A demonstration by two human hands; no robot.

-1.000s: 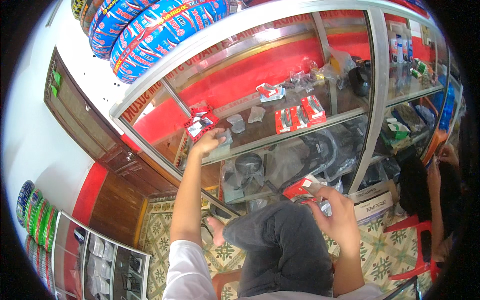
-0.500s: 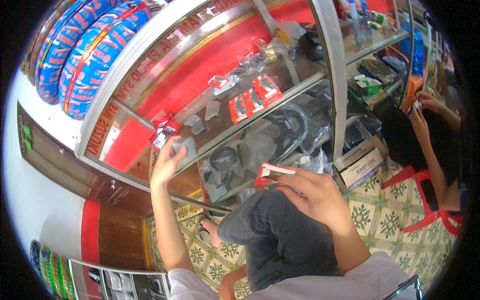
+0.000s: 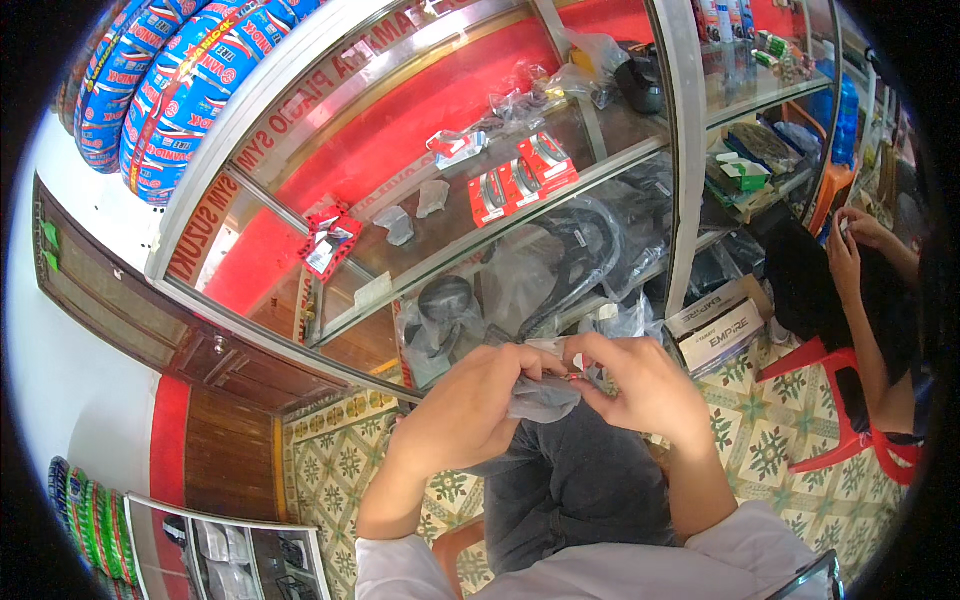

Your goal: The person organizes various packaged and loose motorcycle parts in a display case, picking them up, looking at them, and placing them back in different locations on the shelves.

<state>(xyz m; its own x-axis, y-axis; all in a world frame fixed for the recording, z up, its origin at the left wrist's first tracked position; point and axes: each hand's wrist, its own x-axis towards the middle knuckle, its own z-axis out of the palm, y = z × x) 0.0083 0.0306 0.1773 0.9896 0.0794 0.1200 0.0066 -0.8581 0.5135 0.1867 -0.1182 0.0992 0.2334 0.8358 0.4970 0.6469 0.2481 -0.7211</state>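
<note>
Both my hands are together above my lap, in front of the glass cabinet. My left hand (image 3: 470, 405) has its fingers closed on a small greyish clear plastic bag (image 3: 543, 402), which hangs below the fingertips; its contents cannot be made out. My right hand (image 3: 645, 385) pinches close beside it, thumb and fingers bent around a small red and white box (image 3: 573, 377). Only a bit of red and a pale edge of that box show; the fingers cover the rest. The fingertips of the two hands nearly touch.
Behind the hands, the glass cabinet (image 3: 684, 150) holds red boxed curved parts (image 3: 522, 180), small bagged parts (image 3: 396, 226) and a red packet (image 3: 329, 240). Wrapped tyres (image 3: 195, 100) sit upper left. A cardboard box (image 3: 722, 325) stands at right, near a person on a red chair (image 3: 835, 440).
My left hand has come back from the cabinet shelf with the plastic bag, down to my right hand. The red and white box, plainly visible before, is now mostly covered.
</note>
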